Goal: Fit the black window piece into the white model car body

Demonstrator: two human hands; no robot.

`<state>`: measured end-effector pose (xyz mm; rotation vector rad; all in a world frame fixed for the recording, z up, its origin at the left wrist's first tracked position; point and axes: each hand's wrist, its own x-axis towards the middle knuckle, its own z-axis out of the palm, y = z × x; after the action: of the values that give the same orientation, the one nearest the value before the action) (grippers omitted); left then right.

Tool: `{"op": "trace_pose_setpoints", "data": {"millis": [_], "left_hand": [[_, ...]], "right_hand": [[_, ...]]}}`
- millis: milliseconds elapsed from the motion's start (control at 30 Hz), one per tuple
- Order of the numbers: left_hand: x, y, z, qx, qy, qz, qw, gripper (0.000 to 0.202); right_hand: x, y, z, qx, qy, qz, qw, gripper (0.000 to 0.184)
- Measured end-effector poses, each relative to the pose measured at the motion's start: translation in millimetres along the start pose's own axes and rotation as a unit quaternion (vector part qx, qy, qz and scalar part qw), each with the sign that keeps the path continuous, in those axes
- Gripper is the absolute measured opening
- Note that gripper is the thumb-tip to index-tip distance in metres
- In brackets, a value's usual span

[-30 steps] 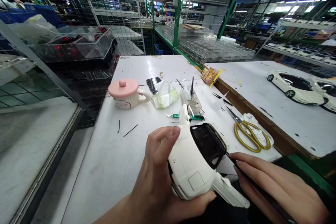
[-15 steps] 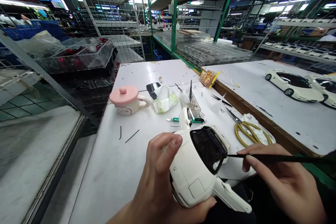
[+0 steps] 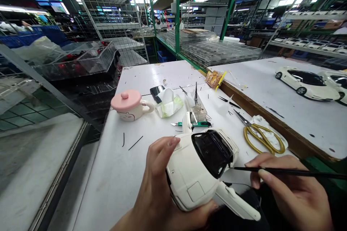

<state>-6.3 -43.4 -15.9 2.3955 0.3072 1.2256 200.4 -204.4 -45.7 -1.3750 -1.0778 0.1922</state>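
Left hand (image 3: pixel 159 191): fingers grip white model car (image 3: pixel 195 173). Right hand (image 3: pixel 295 195): fingers pinch black strip (image 3: pixel 271 170). Clear box (image 3: pixel 202 112) on desk (image 3: pixel 119 166) holds upright tools (image 3: pixel 196 94).

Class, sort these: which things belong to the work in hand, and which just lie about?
In hand: left hand, white model car, right hand, thin black stick.
Lying about: pink-lidded mug, yellow scissors, phone, white cars on the next table.

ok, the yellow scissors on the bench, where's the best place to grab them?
By the yellow handle loops, from above on the near-right side. The scissors lie flat on a white cloth, blades pointing away to the far left, loops toward the right hand. That hand holds a black stick, the left hand the white model car.
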Motion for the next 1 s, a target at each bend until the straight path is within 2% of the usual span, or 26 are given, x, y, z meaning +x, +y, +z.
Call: {"op": "trace_pose_setpoints", "data": {"millis": [133,267,433,533,633,700,833,1000], "left_hand": [[-1,-3,-1.6,-0.005,-0.008,-0.002,1.0,0.11],[-2,-5,-2.5,-0.004,-0.009,-0.003,1.0,0.112],[-2,-5,-2.4,0.002,-0.009,-0.005,1.0,0.114],[-1,-6,-1.8,0.005,-0.009,-0.005,1.0,0.114],[-1,-6,-1.7,0.007,-0.013,-0.009,1.0,0.115],[-1,-6,-2.2,0.007,-0.016,-0.012,1.0,0.115],[-2,-5,-3.6,0.005,-0.015,-0.011,1.0,0.113],[-1,-4,-3.0,0.006,-0.014,-0.008,1.0,0.112]], "right_hand": [[-1,-5,6,0.039,0.029,0.005,0.999,0.004],[4,-11,9,0.016,0.064,0.013,0.998,0.024],[5,-15,9,-0.011,0.047,0.003,0.999,0.031],[-2,-16,7,-0.015,0.039,0.0,0.999,0.029],[-9,-16,2,0.012,0.031,-0.005,0.999,0.016],[-11,-14,-4,0.017,0.026,-0.008,0.999,0.016],[-11,-5,-11,-0.06,0.012,-0.054,0.997,0.027],[-7,-1,-10,-0.2,-0.078,-0.148,0.965,0.038]]}}
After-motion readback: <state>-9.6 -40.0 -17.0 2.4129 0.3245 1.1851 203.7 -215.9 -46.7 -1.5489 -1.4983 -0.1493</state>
